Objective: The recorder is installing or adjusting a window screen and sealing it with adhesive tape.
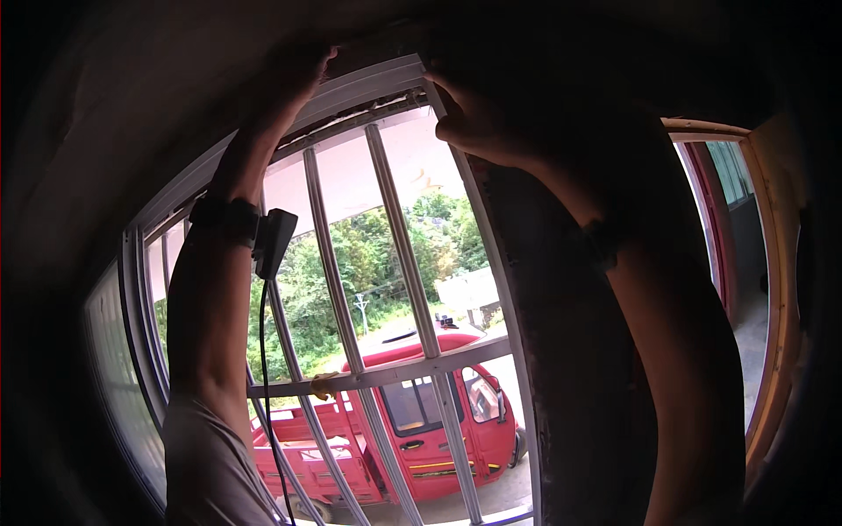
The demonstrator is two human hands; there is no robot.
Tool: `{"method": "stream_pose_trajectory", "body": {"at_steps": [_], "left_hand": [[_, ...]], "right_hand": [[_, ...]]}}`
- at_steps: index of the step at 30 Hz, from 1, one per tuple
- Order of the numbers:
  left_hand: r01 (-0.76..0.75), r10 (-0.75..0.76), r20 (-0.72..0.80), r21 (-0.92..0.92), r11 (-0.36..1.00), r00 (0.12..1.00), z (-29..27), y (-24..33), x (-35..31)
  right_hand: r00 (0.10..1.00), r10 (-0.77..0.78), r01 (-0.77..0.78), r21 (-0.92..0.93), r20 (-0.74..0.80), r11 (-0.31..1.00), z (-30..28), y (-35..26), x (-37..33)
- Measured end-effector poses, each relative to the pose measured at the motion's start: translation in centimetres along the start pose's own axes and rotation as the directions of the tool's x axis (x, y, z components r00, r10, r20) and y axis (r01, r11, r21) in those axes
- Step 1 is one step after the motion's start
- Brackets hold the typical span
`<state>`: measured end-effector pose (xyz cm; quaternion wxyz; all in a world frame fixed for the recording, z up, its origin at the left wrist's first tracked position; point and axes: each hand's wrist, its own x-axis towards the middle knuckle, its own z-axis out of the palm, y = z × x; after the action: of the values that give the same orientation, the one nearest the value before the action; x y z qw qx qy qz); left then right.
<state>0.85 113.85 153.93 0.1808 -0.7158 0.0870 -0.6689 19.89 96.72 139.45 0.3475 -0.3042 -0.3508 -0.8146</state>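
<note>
Both my arms reach up to the top of a window. My left hand (309, 74) is at the upper frame rail, mostly lost in shadow, so its fingers cannot be made out. At the upper right corner, my right hand (481, 127) grips the edge of the pale metal window frame (373, 81), thumb below and fingers above. Around my left wrist sits a black strap with a boxy black device (275, 244), from which a black cable (267, 368) hangs. A dark band (600, 243) circles my right wrist.
Vertical metal bars (399, 232) and a crossbar (460, 355) span the opening. A small yellowish piece (324, 384) clings to the crossbar. Outside stands a red three-wheeled truck (430, 430) before green trees. A wooden-framed opening (772, 289) is at the right; dark wall lies between.
</note>
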Motion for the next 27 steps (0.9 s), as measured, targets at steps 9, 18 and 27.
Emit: {"method": "stream_pose_trajectory", "body": {"at_steps": [9,18,27], "left_hand": [[-0.069,-0.028,-0.138,-0.643,0.763,0.99,-11.2,-6.3,-5.8],[0.12,-0.317,-0.157,-0.702,0.702,0.935,-28.1,-13.1,-17.3],[0.205,-0.346,-0.073,-0.685,0.699,0.936,-49.7,-21.1,-37.9]], "right_hand": [[0.918,-0.016,-0.076,0.217,0.397,0.973,2.2,0.0,-0.6],[0.943,-0.28,0.259,0.13,0.179,0.957,0.3,-2.8,1.3],[0.888,-0.448,0.458,-0.125,0.099,0.88,-5.2,-8.3,5.4]]}}
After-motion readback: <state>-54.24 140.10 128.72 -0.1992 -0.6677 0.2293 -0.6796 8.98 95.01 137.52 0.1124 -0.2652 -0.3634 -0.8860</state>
